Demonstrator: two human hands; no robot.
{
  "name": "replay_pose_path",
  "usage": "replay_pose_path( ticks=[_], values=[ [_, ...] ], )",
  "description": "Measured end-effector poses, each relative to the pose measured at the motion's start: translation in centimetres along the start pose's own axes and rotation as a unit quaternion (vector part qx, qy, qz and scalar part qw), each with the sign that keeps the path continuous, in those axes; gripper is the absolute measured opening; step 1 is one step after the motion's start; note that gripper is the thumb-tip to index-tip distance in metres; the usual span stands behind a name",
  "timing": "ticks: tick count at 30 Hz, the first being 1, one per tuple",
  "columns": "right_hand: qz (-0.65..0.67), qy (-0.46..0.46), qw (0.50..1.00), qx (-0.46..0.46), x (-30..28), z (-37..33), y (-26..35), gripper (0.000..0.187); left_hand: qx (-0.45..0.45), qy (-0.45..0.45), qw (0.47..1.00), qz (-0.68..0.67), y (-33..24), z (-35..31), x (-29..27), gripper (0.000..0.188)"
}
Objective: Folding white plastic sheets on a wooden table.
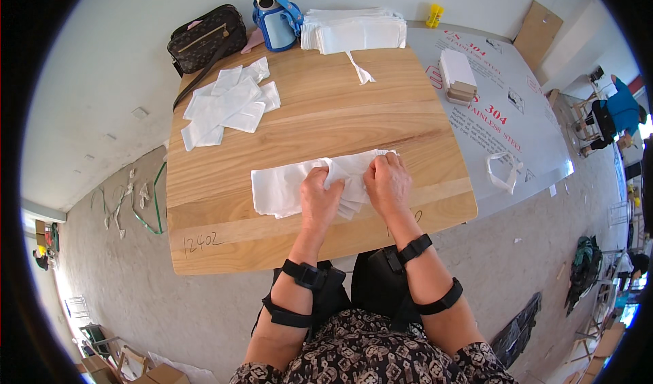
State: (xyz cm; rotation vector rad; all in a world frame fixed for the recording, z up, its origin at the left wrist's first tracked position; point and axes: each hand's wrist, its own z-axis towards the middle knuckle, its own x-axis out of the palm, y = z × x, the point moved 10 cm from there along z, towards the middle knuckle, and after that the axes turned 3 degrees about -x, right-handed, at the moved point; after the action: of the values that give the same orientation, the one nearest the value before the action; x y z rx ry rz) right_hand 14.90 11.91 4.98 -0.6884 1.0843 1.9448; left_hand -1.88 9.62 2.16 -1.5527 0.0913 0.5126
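Note:
A stack of thin white flat sleeves (279,185), paper or soft cloth, lies on the wooden table near its front edge. My left hand (321,197) is closed on the middle of the stack, pinching a raised fold between thumb and fingers. Toward the stack's right end, my right hand (388,182) is closed as well, its fingertips gripping the sleeves' upper edge. Between the hands the top layers are rumpled, and a few corners stick out toward me. Farther left, a loose pile of similar white sleeves (235,105) lies crisscrossed.
Along the table's (326,112) back stand a brown patterned bag (207,38), a blue-and-white bottle (277,23) and a tall white stack (354,31). A film-covered metal sheet (490,119) adjoins at right, bearing a small white stack (458,74). Another person (622,112) sits far right.

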Motion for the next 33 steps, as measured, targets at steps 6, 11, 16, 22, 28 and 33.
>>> replay_pose_path(
  ticks=[6, 11, 16, 22, 28, 33],
  values=[
    [0.025, -0.047, 0.997, -0.056, -1.4, -0.5, 1.8, 0.009, -0.008, 0.0, 1.0, 0.0, 0.0, -0.1, -0.2, 0.028],
    [0.071, -0.122, 0.983, -0.114, -3.3, -1.8, 3.9, 0.012, -0.002, 0.003, 1.0, -0.016, -0.7, 0.0, -0.1, 0.027],
    [0.202, 0.037, 0.967, -0.15, -0.7, -3.4, 6.5, 0.012, -0.04, 0.009, 0.999, 0.016, 0.3, 0.0, -0.1, 0.024],
    [0.127, -0.021, 0.991, 0.044, -0.9, -1.1, 0.3, 0.011, 0.006, 0.003, 1.0, -0.011, -0.2, 0.0, -0.1, 0.026],
    [-0.029, 0.015, 0.999, -0.003, 0.6, -0.2, -0.1, 0.009, 0.025, -0.018, 1.0, 0.008, 0.0, 0.0, -0.3, 0.028],
    [0.009, -0.054, 0.997, -0.053, -0.9, -0.7, 0.8, 0.01, 0.017, -0.011, 1.0, 0.002, 0.0, 0.0, -0.2, 0.027]
  ],
)
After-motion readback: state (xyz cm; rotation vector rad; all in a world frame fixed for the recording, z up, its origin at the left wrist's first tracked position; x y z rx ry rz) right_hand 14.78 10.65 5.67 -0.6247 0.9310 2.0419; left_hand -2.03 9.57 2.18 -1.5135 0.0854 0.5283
